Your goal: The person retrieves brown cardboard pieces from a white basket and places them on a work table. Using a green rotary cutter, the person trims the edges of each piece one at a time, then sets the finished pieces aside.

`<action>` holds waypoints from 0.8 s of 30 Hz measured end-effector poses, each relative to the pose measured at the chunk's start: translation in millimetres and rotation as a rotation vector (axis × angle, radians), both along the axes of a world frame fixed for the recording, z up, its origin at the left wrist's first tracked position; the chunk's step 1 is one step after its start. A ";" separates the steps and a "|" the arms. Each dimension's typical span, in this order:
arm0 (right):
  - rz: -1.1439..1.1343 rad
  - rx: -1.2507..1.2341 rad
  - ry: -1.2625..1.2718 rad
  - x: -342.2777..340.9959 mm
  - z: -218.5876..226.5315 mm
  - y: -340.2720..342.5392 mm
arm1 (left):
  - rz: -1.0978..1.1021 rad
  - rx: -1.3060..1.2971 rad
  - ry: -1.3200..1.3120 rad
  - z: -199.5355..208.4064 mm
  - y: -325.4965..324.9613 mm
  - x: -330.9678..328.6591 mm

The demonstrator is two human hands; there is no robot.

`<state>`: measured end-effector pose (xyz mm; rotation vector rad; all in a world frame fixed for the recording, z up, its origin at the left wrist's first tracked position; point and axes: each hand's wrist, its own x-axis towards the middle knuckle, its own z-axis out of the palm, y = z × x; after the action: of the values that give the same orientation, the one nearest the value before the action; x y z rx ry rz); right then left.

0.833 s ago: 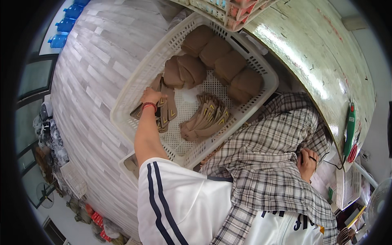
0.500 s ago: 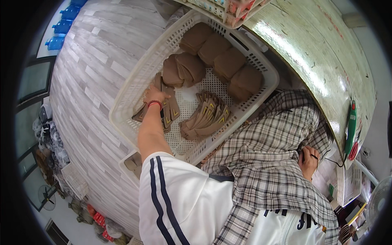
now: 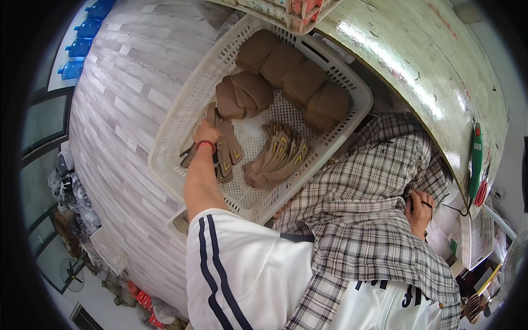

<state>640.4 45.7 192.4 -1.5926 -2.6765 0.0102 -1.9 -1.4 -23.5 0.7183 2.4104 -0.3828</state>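
My left hand reaches into a white plastic basket. Its fingers close round the upper end of a fanned bunch of brown fabric pieces with yellow chevron marks; the fingertips are partly hidden. To the right of it, a second fanned bunch of brown pieces shows the same yellow marks. Several thick brown stacks fill the far part of the basket, and one split stack is just beyond my left hand. On my plaid-covered lap rests my right hand, fingers laid loosely over the cloth, one wearing a dark ring.
A glossy pale-green table curves along the right, bearing a green-handled tool and a red coil. Another crate overhangs the basket's far end. Blue water bottles line the far left, and a fan stands lower right.
My left hand has shifted slightly and its fingers have drawn in on the brown pieces, whose fan has moved a little. My right hand stays on my lap. The view has tilted slightly.
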 end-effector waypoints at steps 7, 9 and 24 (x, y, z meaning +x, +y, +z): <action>-0.001 0.005 0.036 3.8 -2.2 -1.5 | -0.023 0.145 0.004 22.0 -9.7 -13.6; 0.005 0.009 0.025 2.9 -1.5 -0.9 | -0.026 0.155 0.040 32.1 -11.0 -16.6; 0.023 0.014 0.147 10.6 -4.5 -2.3 | -0.137 0.408 0.133 171.6 -9.7 -38.3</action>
<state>651.0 43.4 187.9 -1.4943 -2.5774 0.1049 -40.3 -11.2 148.1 1.0688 2.6032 0.0143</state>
